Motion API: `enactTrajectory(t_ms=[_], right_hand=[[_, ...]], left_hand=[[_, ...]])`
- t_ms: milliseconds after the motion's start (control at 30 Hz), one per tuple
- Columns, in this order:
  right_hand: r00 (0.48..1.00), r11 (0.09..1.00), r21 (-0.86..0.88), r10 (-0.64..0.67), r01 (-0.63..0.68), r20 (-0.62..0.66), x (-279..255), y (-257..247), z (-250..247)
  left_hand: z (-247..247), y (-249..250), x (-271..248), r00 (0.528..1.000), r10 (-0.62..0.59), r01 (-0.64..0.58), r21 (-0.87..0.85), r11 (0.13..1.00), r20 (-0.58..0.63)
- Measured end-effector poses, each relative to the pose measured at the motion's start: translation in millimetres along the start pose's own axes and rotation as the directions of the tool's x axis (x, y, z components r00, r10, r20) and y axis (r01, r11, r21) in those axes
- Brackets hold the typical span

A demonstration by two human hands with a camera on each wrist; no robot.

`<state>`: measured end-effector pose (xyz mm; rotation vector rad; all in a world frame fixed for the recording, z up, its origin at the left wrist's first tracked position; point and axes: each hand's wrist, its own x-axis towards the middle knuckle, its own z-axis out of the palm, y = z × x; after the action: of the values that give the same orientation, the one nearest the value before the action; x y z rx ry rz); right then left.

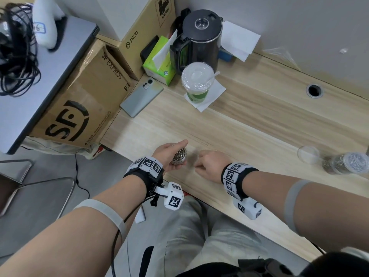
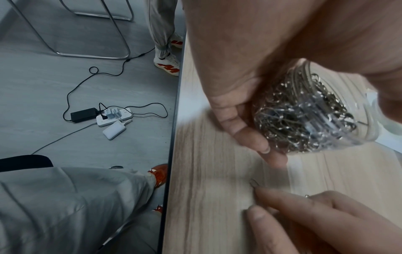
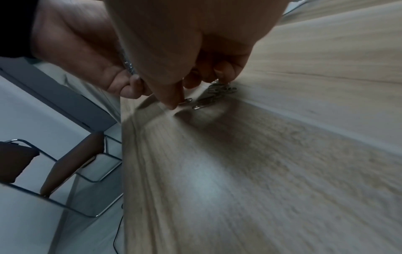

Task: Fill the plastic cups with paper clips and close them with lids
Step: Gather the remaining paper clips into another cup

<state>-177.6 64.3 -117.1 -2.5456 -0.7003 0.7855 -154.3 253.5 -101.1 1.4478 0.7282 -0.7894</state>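
Loose clips lie just right of my cup.
My left hand (image 1: 169, 156) grips the small clear plastic cup (image 1: 179, 158) of silver paper clips; my right hand (image 1: 207, 163), beside it, pinches stray silver paper clips (image 3: 208, 98) off the pale wooden tabletop (image 1: 249, 120).

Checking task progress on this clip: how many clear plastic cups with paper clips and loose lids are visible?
Clear plastic cups holding paper clips: 2, one in the left hand, one at the wooden desk's right.
Loose clear round lid: 1.
Total: 3.
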Motion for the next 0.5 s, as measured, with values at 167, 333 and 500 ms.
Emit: enactTrajectory(t_ms=[167, 333, 500], right_hand=[[0.993, 0.998, 0.013, -0.068, 0.067, 0.097, -5.1, -0.5, -1.1], [0.964, 0.988, -0.059, -0.126, 0.143, 0.234, -14.5, 4.0, -0.9], [0.948, 0.984, -0.07, -0.139, 0.165, 0.286, -28.9, 11.5, 3.1]], left_hand=[[3.2, 0.6, 0.7, 1.0, -0.001, 0.001, -0.004, 1.0, -0.001], [8.6, 1.1, 1.6, 1.0, -0.003, 0.003, -0.013, 1.0, -0.004], [12.8, 3.5, 4.0, 1.0, -0.017, 0.017, -0.006, 1.0, -0.013]])
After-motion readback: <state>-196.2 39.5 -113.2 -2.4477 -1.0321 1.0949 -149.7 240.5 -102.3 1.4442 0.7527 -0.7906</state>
